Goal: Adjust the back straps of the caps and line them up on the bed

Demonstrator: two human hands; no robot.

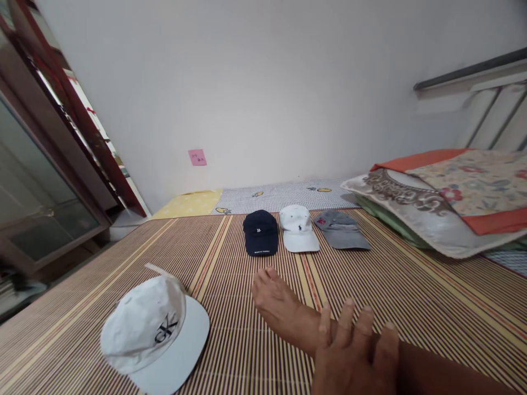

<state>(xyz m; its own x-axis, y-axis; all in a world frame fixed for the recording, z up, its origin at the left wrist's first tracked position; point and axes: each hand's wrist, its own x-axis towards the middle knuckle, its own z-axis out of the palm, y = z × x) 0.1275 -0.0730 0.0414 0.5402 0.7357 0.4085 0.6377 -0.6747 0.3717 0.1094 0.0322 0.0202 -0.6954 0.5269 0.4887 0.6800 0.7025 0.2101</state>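
Observation:
My right hand (352, 348) rests at the bottom of the view, back up, across the lower leg near the ankle of a bare foot (278, 304). Its fingers are spread and hold no object. My left hand is out of view. At the front left lies a white CK cap (144, 329), brim toward the lower right, with its strap end sticking up behind. Farther back, three caps stand in a row: a navy cap (261, 233), a white cap with a small dark logo (298, 227) and a grey cap (341, 229).
A striped mat (230, 340) covers the bed. Behind it runs a checked cloth (280, 195). Pillows and folded bedding (444, 214) lie at the right, by a bed rail (469, 71). A pink note (197, 157) sticks to the wall. A glass-fronted cabinet (49, 214) stands left.

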